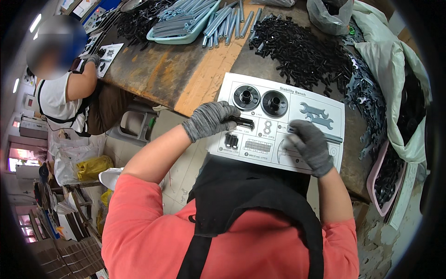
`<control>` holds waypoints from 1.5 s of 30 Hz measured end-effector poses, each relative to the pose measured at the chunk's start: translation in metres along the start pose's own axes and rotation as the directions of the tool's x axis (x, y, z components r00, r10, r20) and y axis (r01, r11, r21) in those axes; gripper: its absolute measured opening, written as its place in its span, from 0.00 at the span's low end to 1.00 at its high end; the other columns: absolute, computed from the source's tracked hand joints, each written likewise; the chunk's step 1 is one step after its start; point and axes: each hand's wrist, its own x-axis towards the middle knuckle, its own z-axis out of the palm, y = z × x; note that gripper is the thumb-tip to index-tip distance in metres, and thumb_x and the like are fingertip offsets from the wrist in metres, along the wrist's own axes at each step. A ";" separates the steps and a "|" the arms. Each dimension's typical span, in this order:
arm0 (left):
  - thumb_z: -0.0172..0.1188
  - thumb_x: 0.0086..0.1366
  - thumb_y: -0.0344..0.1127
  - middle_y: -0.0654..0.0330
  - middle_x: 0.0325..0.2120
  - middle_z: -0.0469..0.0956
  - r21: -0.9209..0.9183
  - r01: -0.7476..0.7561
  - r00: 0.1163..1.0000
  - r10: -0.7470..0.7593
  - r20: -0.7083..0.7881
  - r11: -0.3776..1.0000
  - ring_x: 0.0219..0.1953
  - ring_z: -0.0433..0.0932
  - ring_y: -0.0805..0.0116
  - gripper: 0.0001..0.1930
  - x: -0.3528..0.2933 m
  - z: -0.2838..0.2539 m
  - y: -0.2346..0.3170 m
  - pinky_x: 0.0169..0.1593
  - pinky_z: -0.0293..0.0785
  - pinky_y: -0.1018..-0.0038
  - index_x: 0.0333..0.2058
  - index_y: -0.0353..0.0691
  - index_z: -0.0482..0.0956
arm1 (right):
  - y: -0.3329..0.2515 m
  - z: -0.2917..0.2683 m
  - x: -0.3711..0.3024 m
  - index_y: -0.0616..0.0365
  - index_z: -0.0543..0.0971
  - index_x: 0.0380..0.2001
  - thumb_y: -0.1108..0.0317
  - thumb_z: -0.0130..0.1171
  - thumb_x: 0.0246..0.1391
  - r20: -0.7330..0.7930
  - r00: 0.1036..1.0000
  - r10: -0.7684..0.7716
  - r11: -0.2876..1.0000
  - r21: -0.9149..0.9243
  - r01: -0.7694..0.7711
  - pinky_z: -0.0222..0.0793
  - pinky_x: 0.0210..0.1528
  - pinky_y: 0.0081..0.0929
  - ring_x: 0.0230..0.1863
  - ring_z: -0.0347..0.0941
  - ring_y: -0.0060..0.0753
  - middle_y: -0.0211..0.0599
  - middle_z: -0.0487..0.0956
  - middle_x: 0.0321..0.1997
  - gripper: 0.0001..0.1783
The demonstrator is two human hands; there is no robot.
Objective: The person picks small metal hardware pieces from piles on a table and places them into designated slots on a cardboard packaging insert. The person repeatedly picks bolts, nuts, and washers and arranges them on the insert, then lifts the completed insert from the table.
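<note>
Head: black bolts (245, 122) touch left hand (211, 121).

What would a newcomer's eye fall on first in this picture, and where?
Probably the two black discs with raised centres, side by side on the upper left of the white printed card. Beyond the card, a heap of small black parts spreads over the table; to its left, silvery tubes fill a pale green tray.

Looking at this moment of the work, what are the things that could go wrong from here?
The card overhangs the table, so it might tip and spill its discs. The right hand is close to the rod, which could be knocked and roll. Loose wrenches beside the card might get mixed in.
</note>
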 end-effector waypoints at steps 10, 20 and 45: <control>0.64 0.53 0.36 0.66 0.32 0.68 -0.545 0.168 0.870 -0.384 -0.311 0.822 0.33 0.68 0.76 0.24 -0.067 0.019 0.001 0.38 0.69 0.80 0.48 0.36 0.69 | 0.094 -0.068 -0.104 0.62 0.71 0.47 0.73 0.47 0.55 -0.449 0.857 0.251 0.886 -0.251 -0.391 0.64 0.49 0.28 0.45 0.71 0.38 0.44 0.75 0.44 0.15; 0.70 0.43 0.42 0.54 0.35 0.71 -0.339 0.206 0.926 -0.295 -0.236 0.918 0.36 0.71 0.62 0.34 -0.092 0.037 0.016 0.42 0.70 0.70 0.50 0.36 0.69 | 0.060 -0.070 -0.091 0.52 0.66 0.54 0.70 0.47 0.52 -0.205 0.896 0.394 0.695 -0.571 -0.437 0.70 0.37 0.40 0.35 0.74 0.48 0.52 0.76 0.36 0.23; 0.49 0.62 0.34 0.53 0.31 0.75 -0.978 0.133 0.657 -0.753 -0.035 0.161 0.28 0.77 0.68 0.15 -0.114 0.030 -0.044 0.24 0.74 0.79 0.44 0.30 0.68 | 0.009 -0.032 -0.058 0.51 0.61 0.58 0.73 0.48 0.47 0.128 0.957 0.261 0.837 -0.524 -0.159 0.68 0.28 0.42 0.26 0.73 0.50 0.49 0.75 0.24 0.32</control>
